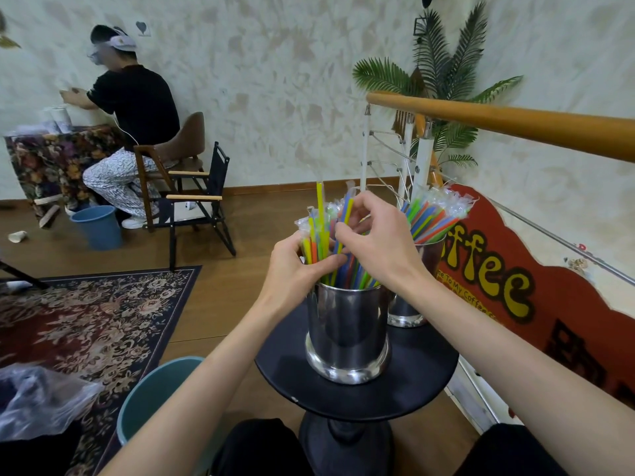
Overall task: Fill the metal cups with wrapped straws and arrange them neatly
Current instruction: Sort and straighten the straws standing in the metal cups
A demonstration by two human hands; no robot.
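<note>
Red scalloped sign [536, 304] at right, yellow lettering "ffee" legible, first letters hidden behind the far cup; smaller line reads "me To My Coffee", start and end cut off. Dark characters lower on it, blurred, unreadable. Patterned rug [89, 314] on floor at left, cut by frame edge. Wooden handrail [508, 123] crossing upper right. Round black side table [426, 383] centre, pedestal partly hidden by knees. Teal bin [151, 396] just left of the table, lower part out of view. Near metal cup [347, 334] on table, packed with wrapped straws [321, 235] in mixed colours, one yellow-green straw standing taller than the rest. Second metal cup [409, 304] behind it, mostly hidden by the right forearm, its straws [433, 218] fanning right. Left hand [295, 269] at the near cup's rim, fingers curled around the bundle. Right hand [374, 238] above it, fingertips pinching straws mid-bundle. Exact straws pinched: cannot tell.
</note>
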